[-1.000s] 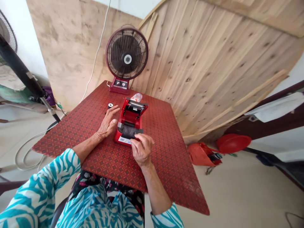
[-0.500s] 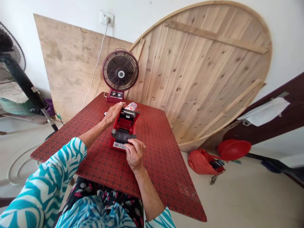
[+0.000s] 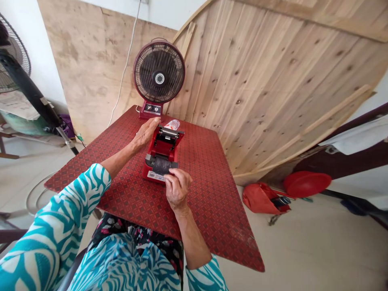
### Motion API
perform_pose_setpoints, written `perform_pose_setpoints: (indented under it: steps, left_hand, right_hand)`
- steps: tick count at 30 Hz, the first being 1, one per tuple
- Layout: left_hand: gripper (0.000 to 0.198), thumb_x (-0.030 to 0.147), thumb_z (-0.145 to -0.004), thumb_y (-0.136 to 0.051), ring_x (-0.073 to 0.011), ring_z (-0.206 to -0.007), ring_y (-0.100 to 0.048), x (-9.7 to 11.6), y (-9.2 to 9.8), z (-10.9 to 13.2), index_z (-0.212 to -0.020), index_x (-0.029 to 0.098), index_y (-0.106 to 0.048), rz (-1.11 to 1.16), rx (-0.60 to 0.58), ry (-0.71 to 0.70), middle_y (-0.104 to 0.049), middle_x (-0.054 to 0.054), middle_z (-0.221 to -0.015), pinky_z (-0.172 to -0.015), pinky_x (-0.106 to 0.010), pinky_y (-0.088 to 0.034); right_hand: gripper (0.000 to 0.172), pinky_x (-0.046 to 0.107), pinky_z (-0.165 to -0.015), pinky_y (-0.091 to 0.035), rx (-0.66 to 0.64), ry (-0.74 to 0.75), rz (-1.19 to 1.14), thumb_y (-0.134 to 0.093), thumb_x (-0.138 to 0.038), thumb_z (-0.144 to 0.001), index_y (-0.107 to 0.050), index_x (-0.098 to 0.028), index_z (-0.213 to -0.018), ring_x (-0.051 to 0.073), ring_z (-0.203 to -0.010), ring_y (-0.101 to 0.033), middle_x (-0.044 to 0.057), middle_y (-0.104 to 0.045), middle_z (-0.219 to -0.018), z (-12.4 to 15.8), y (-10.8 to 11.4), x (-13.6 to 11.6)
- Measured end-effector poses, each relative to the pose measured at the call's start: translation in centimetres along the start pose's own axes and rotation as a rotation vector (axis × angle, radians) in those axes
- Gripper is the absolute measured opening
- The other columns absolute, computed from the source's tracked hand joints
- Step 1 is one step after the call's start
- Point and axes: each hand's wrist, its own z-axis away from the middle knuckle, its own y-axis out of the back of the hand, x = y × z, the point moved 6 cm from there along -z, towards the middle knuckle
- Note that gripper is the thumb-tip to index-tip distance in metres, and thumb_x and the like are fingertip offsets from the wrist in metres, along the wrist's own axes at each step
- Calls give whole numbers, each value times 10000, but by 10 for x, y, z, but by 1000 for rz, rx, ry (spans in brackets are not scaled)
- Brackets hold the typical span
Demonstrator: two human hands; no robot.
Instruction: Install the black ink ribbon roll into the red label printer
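Observation:
A small red printer-like machine [image 3: 161, 149] stands on the table with its lid raised. Across its front part lies a dark sheet or ribbon [image 3: 161, 166], just above a white label. My left hand [image 3: 145, 135] rests along the left side of the raised lid, fingers stretched out and nothing gripped in them. At the front right corner, my right hand [image 3: 178, 189] pinches the edge of the dark sheet between thumb and fingers. Behind the lid lies a clear plastic bottle [image 3: 173, 124], partly hidden.
The table [image 3: 209, 194] has a red patterned top. A dark red fan [image 3: 159, 72] stands at its back edge, near a white cord [image 3: 123, 76]. Large wooden boards [image 3: 242, 89] lean on the wall. A red bag [image 3: 260, 198] and a red basin [image 3: 307, 184] are on the right.
The head view has shifted, so the fan and machine look slightly larger and farther right. Both hands keep nearly the same places on the machine.

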Motion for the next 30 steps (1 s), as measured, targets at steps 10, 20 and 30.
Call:
perform_pose_setpoints:
  steps: [10,20,30]
  left_hand:
    - [681,674,-1002,-359,-279,-1235,-647,7,5,7,-1306,139,-651,41,12,18,-745,-135,-1213,-1104,-429,-466]
    - [618,643,-985,-438,-236,-1028,-708,-2,11,42,-1322,158,-622,46,6,26,-785,-98,-1028,-969,-389,-535]
    - [536,358,-877,-625,-199,-994,-719,-37,3,75,-1385,203,-559,9,-45,-8,-766,-80,-1069,-899,-366,-575]
  right_hand:
    - [150,391,-960,-420,-70,74,11,-590,-183,-966,-701,-275,-927,201,-1036,-658,28,-748,-1025,-1,1,-3]
    - [111,381,-934,-449,-10,107,56,-614,-172,-957,-676,-258,-923,204,-1030,-653,42,-738,-1018,-3,6,-9]
    - [155,387,-957,-444,-37,61,43,-587,-181,-965,-704,-269,-915,206,-1028,-638,44,-718,-1001,1,1,-4]
